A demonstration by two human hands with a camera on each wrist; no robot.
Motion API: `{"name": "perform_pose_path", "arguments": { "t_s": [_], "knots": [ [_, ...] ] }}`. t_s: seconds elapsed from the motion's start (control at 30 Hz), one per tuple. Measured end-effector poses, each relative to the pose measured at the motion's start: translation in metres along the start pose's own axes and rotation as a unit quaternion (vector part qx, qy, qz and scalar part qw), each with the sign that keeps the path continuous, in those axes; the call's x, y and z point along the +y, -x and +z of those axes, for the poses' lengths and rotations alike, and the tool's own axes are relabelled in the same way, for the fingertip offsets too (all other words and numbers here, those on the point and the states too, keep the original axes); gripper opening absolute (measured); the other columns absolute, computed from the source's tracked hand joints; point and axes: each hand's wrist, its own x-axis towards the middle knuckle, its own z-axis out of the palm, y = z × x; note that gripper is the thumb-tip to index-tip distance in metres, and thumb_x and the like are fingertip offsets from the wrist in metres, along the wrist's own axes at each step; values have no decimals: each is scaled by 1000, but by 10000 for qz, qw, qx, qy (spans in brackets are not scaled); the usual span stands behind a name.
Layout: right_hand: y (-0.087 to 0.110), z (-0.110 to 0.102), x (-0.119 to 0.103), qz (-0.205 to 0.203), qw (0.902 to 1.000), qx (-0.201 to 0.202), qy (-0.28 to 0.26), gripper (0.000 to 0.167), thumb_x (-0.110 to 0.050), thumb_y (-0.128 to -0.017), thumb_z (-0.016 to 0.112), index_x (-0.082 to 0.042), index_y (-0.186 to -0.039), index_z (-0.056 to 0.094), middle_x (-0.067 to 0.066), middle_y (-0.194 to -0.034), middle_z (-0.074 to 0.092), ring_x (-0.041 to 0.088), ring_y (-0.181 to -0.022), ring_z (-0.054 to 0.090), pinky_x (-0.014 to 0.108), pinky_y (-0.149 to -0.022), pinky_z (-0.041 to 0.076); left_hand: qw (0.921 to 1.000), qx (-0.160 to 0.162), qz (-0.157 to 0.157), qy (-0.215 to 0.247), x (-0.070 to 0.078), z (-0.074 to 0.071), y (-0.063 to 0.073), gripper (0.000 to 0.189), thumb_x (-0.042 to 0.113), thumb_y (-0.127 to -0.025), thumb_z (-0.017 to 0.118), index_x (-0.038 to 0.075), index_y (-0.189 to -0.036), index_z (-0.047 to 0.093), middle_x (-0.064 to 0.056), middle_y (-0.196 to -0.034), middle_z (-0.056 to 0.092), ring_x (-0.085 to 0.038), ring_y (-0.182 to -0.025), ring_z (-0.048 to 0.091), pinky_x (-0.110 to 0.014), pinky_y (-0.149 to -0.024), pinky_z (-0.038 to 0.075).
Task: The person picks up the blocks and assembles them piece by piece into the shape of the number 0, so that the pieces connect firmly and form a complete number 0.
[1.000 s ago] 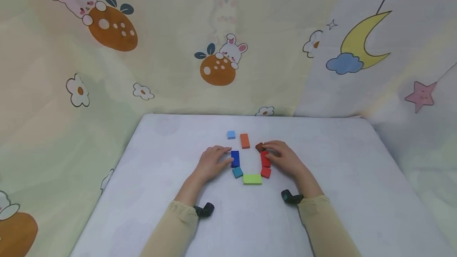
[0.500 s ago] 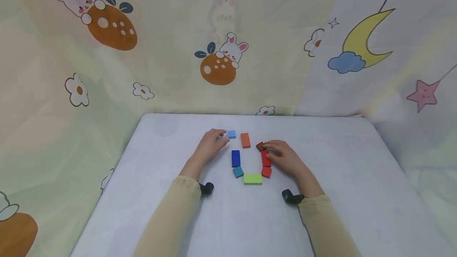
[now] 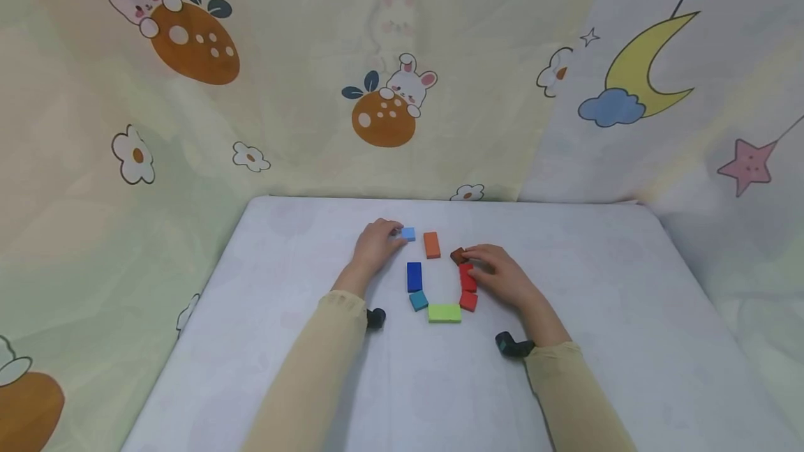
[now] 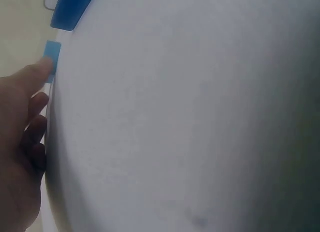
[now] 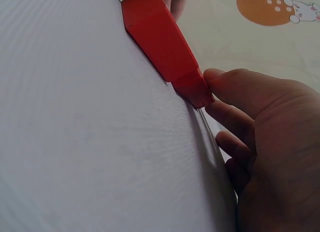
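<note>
My left hand is at the small light blue block, pinching its left side. In the left wrist view the thumb covers part of that light blue block; the fingertip behind is partly hidden. My right hand rests beside the right-hand blocks. Its index fingertip touches the brown block, and its thumb lies at the long red block. In the right wrist view the thumb and index finger are loosely bent at the end of the red row.
An orange block lies right of the light blue one. Nearer are a dark blue block, a teal block, a lime green block and a small red block. All lie on the white table, before a patterned cloth.
From beside the dark blue block, my left hand has moved away from me to the light blue block and taken hold of its side. My right hand has stayed in place.
</note>
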Motion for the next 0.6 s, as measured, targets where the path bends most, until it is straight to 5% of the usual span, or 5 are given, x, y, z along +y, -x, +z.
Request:
{"name": "perform_pose_path", "arguments": {
  "t_s": [0.3, 0.6],
  "knots": [
    [-1, 1, 0, 21, 10000, -48, -3, 43, -26, -95, 65, -30, -137, 57, 5, -148, 46, 31, -142, 35, 60, -110, 38, 9968, -588, 352, 421, -2, -12, 10, 40, 42, -94, 66, 24, -130, 63, 4, -130, 62, -20, -127, 53, -40, -111, 40],
    [-1, 1, 0, -74, 10000, -27, 3, 43, -24, -94, 65, -27, -137, 57, 7, -147, 46, 32, -141, 36, 60, -110, 37, 9877, -1282, 873, 206, 5, -17, 15, 37, 43, -95, 63, 32, -130, 64, 5, -136, 58, -21, -133, 46, -45, -114, 34]
  ]
}}
